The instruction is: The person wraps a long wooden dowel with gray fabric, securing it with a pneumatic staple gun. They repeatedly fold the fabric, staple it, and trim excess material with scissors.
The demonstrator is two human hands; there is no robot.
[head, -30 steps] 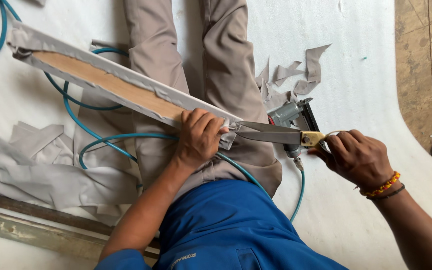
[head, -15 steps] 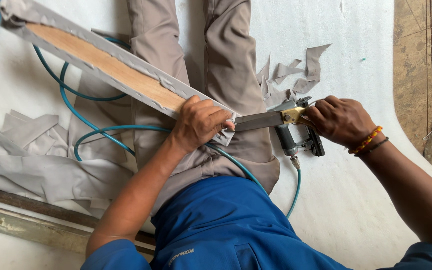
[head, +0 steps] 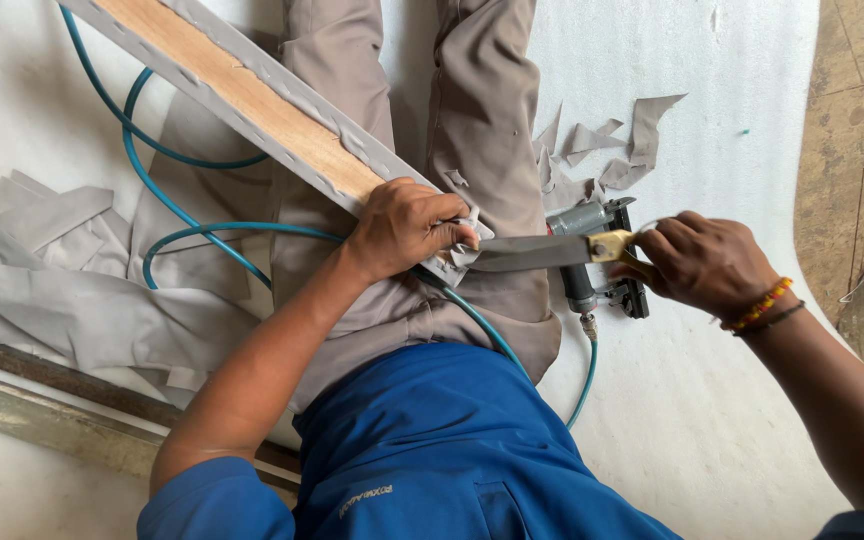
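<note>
The left hand (head: pixel 407 228) grips the near end of a fabric-wrapped wooden board (head: pixel 252 95) lying across the person's lap. Just right of that end, the right hand (head: pixel 700 262) holds large scissors (head: pixel 542 252), blades touching the grey fabric there. A pneumatic stapler (head: pixel 597 255) lies beyond the scissors.

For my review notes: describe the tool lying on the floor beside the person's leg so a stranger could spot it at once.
Start at the white floor sheet right of the person's grey-trousered legs. Just below the pile of grey fabric scraps, under the scissors in the right hand, lies the pneumatic stapler. It alone is metal grey and black, with the teal air hose plugged into its end.
</note>
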